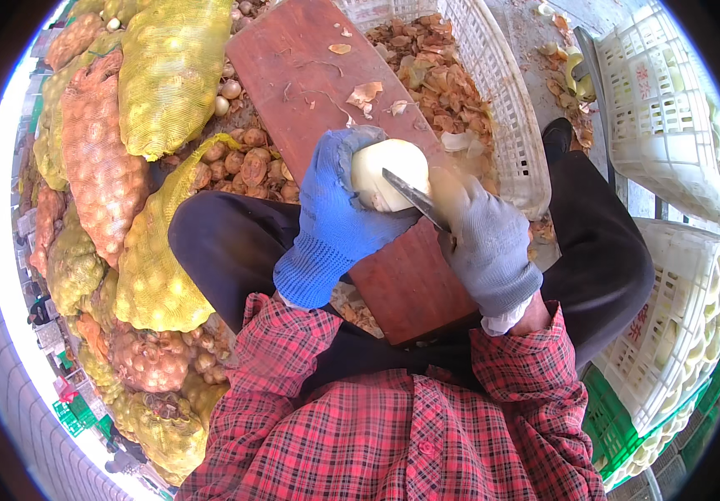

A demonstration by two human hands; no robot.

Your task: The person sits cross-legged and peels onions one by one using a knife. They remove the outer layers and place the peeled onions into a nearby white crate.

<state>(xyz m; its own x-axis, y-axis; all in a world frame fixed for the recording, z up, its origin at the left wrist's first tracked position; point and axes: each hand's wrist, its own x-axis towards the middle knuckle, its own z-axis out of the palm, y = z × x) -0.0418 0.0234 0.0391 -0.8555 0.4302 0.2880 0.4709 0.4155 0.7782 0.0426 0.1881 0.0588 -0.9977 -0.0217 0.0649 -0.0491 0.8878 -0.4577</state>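
Note:
My left hand (pixel 349 200), in a blue knitted glove, grips a peeled white onion (pixel 391 164) above a reddish-brown wooden board (pixel 310 75). My right hand (pixel 485 235), in a grey glove, holds a knife (pixel 415 195) whose blade lies against the onion's face. A blurred, brownish patch, perhaps a loose skin, shows by the right fingers. Dry onion skins (pixel 365 94) are scattered on the board. The knife's handle is mostly hidden in the right hand.
Unpeeled onions (pixel 253 166) lie left of the board, with yellow mesh sacks (pixel 169 75) and orange mesh sacks (pixel 100 150) beyond. A white plastic basket (pixel 513 106) holds onion skins (pixel 438 81). White crates (pixel 661 113) of peeled onions stand at the right.

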